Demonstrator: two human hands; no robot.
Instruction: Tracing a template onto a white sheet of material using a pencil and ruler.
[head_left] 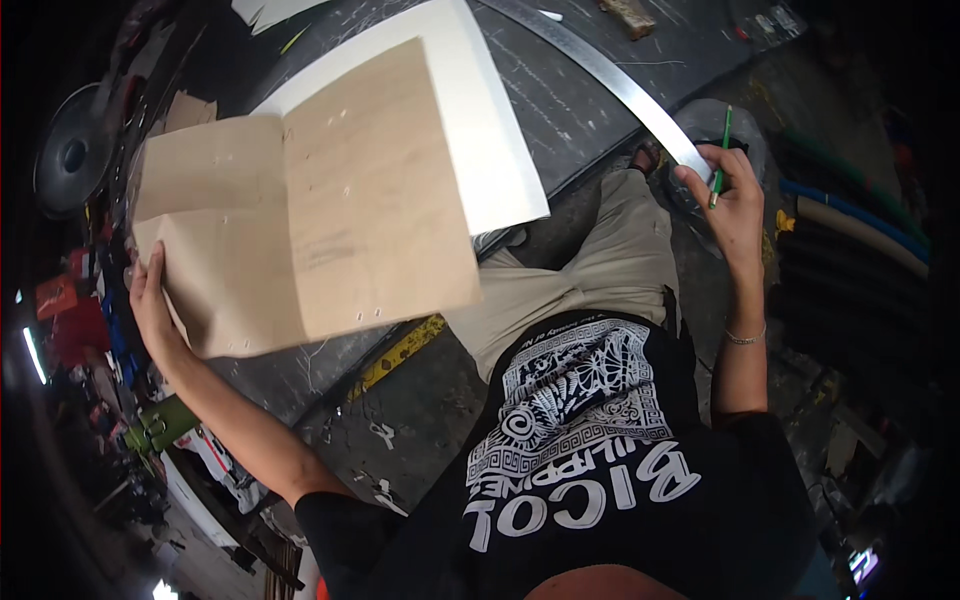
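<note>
A large brown paper sheet (385, 210), creased down its middle, is held at its left edge by my left hand (152, 305). The thumb lies on its face and the other fingers are mostly behind it. Part of the sheet lies over a white sheet (490, 150), whose right side shows. At the right, my right hand (738, 210) is closed on the near end of a long metal ruler (625, 88). A slim green pencil or pen (721, 150) is also between its fingers, pointing upward. The ruler's far end runs out of the picture at the top.
Both sheets are over a dark, scratched worktable (560, 100). A small brown block (630, 16) lies near its far edge. Long rolls (860, 235) are stacked at the right. A round metal lamp or fan (75, 152) stands at the left, above assorted clutter.
</note>
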